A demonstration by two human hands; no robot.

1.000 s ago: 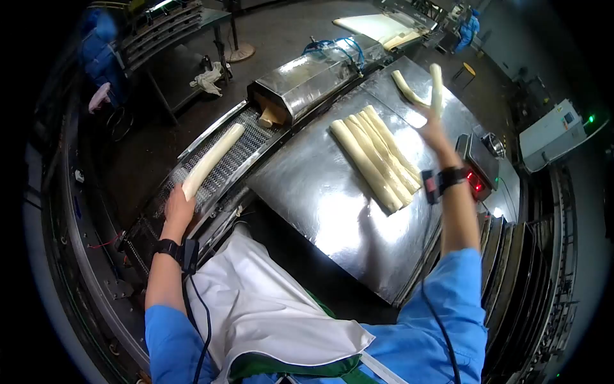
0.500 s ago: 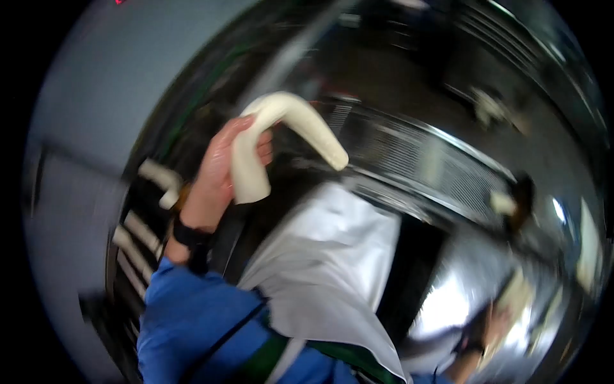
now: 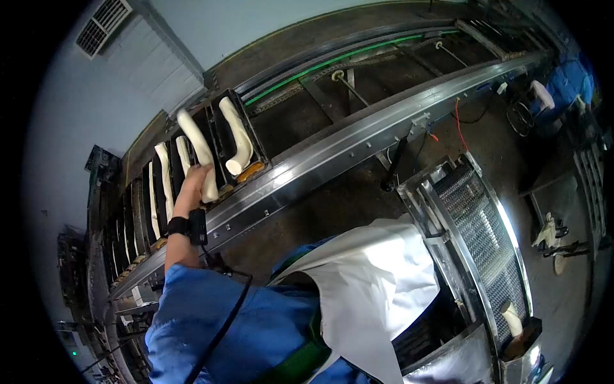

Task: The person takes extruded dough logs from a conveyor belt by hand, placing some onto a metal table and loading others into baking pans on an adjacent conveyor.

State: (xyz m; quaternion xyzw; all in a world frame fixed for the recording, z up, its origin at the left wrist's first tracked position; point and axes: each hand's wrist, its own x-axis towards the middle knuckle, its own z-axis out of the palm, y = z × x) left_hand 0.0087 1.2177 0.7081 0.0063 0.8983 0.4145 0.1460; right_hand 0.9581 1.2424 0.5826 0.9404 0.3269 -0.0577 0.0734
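Observation:
My left hand, with a black band at the wrist, is closed round the lower end of a long pale dough roll. The roll lies lengthwise over one of the dark baking tins at the left; whether it rests on the bottom I cannot tell. In the tin to its right lies a curved dough roll. Further dough rolls lie in several tins to the left. My right hand is out of view.
A steel conveyor rail runs from lower left to upper right, past the tins. At the right stands a mesh belt with a dough piece at its near end. A white apron hangs before me.
The view has swung left toward the tins. My left hand has carried the bent dough roll over to a tin, where it now lies straighter. My right hand has left the view.

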